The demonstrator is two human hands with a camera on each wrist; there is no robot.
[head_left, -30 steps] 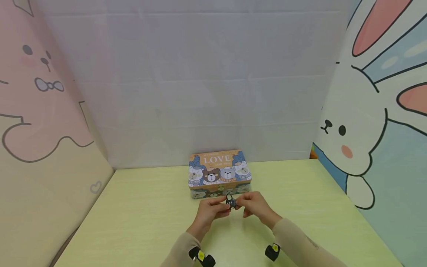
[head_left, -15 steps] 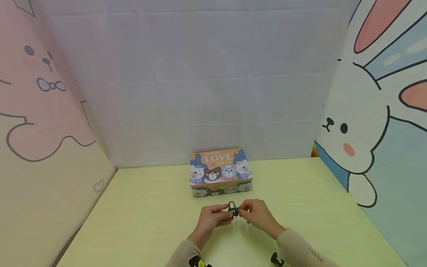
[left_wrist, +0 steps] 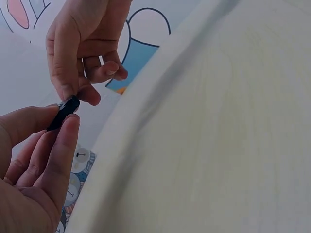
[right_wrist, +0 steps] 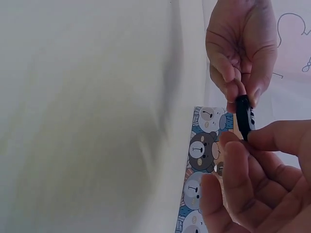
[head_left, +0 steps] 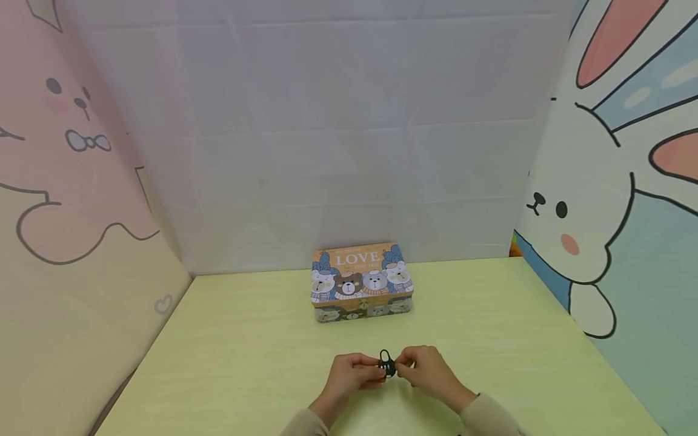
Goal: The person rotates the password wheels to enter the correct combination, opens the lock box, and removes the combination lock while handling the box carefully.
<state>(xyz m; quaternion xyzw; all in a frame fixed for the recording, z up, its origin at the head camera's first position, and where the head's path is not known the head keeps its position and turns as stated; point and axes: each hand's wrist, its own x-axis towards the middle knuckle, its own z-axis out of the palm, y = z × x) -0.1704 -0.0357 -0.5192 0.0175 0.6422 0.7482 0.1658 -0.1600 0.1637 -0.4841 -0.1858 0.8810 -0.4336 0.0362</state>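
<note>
A small black combination padlock [head_left: 388, 367] is held upright between both hands, its shackle loop pointing up and pale number wheels on its body. My left hand [head_left: 351, 376] pinches the body from the left with thumb and fingers. On the opposite edge, the thumb and index finger of my right hand [head_left: 432, 374] pinch it too. The right wrist view shows the padlock [right_wrist: 244, 116] nearly edge-on between the two sets of fingertips. Whether the shackle is latched cannot be told. Beyond the hands, a tin box [head_left: 362, 281] printed with bears and "LOVE" lies with its lid down.
The pale yellow-green table [head_left: 245, 351] stretches out on both sides of the hands. A whitish cloth wall [head_left: 338, 133] closes off the back, just behind the tin box. Cartoon-printed panels stand at the left [head_left: 93, 200] and right [head_left: 627, 242].
Both hands have drawn the padlock back from the front of the tin box, nearer to the body. The grip on it looks the same, and the box stays put.
</note>
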